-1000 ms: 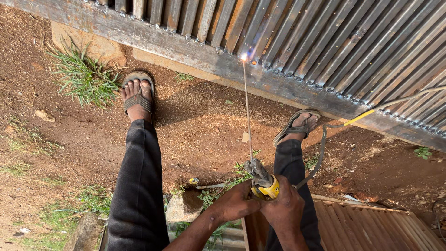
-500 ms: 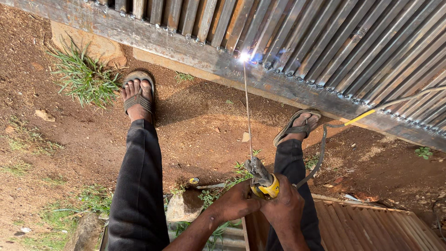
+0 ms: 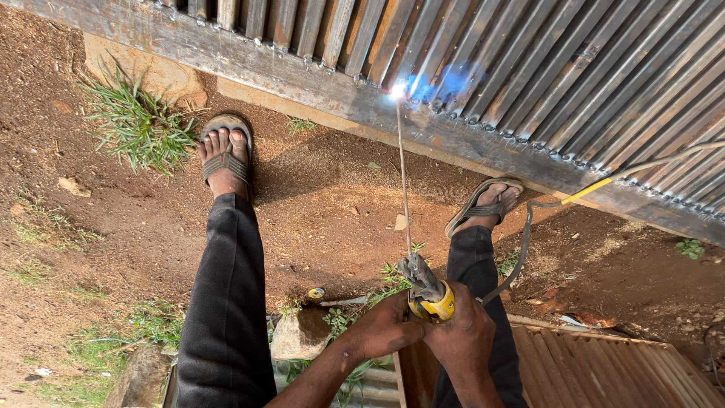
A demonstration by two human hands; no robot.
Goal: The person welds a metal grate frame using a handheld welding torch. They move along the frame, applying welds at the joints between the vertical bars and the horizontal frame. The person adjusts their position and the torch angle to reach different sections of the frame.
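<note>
Grass (image 3: 140, 125) sprouts from the red dirt at far left, just beside a sandalled foot (image 3: 224, 155). Moving right, the left hand (image 3: 384, 331) wraps shut around the yellow electrode holder (image 3: 429, 296), and the right hand (image 3: 461, 336) closes its grip on the same handle, touching the left. A thin welding rod (image 3: 404, 181) rises from the holder to a bright arc (image 3: 398, 91) on the metal gate frame (image 3: 287, 72). Further right, a cable (image 3: 559, 204) trails past the other foot (image 3: 489, 202).

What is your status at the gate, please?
Both hands, left and right, grip holder. Rod tip arcing on gate rail. Nothing blocking.
</note>
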